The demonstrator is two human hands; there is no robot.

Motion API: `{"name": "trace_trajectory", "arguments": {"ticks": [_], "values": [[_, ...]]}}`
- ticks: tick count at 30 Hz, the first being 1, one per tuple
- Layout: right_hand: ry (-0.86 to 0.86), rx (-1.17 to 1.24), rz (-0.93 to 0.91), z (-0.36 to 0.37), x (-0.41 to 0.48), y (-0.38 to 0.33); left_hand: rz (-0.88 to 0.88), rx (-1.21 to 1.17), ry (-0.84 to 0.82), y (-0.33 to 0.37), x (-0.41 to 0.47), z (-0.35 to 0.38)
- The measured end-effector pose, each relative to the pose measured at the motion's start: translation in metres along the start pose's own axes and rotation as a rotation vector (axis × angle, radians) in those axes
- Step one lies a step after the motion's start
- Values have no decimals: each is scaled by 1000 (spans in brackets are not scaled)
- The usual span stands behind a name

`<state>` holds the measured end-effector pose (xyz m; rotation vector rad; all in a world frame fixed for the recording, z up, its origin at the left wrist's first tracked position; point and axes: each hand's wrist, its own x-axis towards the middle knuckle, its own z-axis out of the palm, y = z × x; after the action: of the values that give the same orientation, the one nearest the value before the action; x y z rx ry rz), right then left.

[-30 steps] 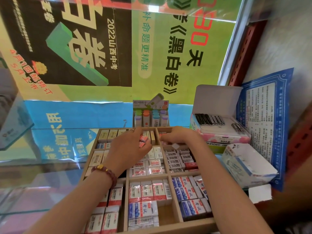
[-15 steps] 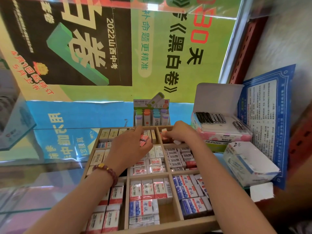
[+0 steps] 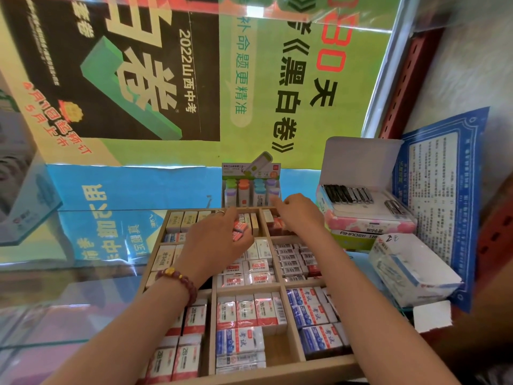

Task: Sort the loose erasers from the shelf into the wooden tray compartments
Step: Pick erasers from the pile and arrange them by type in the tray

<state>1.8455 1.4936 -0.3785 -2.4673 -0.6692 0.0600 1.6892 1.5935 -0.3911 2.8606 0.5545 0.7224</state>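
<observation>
A wooden tray point(image 3: 288, 323) with a grid of compartments lies on the glass shelf, packed with wrapped erasers in red, blue and cream sleeves. My left hand point(image 3: 216, 243) hovers over the tray's far middle and holds a small stack of red-wrapped erasers point(image 3: 239, 230) in curled fingers. My right hand point(image 3: 298, 212) is at the far right compartment, fingers curled downward, index tip pointing toward the back edge. What it holds, if anything, is hidden under the fingers. Red erasers point(image 3: 277, 224) lie in that compartment just left of it.
A display of coloured-capped items point(image 3: 251, 190) stands just behind the tray. To the right sit an open white box of black clips point(image 3: 361, 195) on stacked boxes and a torn blue-white carton point(image 3: 410, 268). A glass shelf edge point(image 3: 41, 345) runs left.
My right hand has moved from the far right compartment's middle toward the tray's back edge, and the white piece seen under it earlier is out of sight. My left hand kept its erasers.
</observation>
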Motion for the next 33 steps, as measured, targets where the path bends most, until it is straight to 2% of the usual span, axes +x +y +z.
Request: {"name": "trace_trajectory", "arguments": {"ticks": [2,5,6,9,11,15,18,21,26,28,31,33], "values": [[10,79,9,-9,2,3,-4,-3,-3,0,0,-1],[-76,357,29,-22,1,10,-3,-11,-3,1,1,-2],[-106,368,0,-24,0,13,-3,-11,-3,1,0,-1],[-220,119,-205,-21,-7,15,0,-10,-3,1,0,-2],[-236,-26,-284,-14,-9,9,2,-7,-3,1,0,-1],[-39,-327,-307,-8,-13,-3,-1,-8,-7,-1,1,0],[15,-360,-266,-8,-14,-3,2,-11,1,-1,0,1],[-31,-331,-220,-12,-16,1,2,-14,3,-1,0,0],[-113,-356,-265,-12,-14,-1,3,-15,3,-1,0,0],[-128,-322,-238,-16,-14,1,6,-14,0,-1,0,0],[-34,-64,-126,-24,-13,4,13,-5,-1,-1,0,-1],[-29,71,-79,-26,-6,2,11,-4,0,-1,0,-1]]}}
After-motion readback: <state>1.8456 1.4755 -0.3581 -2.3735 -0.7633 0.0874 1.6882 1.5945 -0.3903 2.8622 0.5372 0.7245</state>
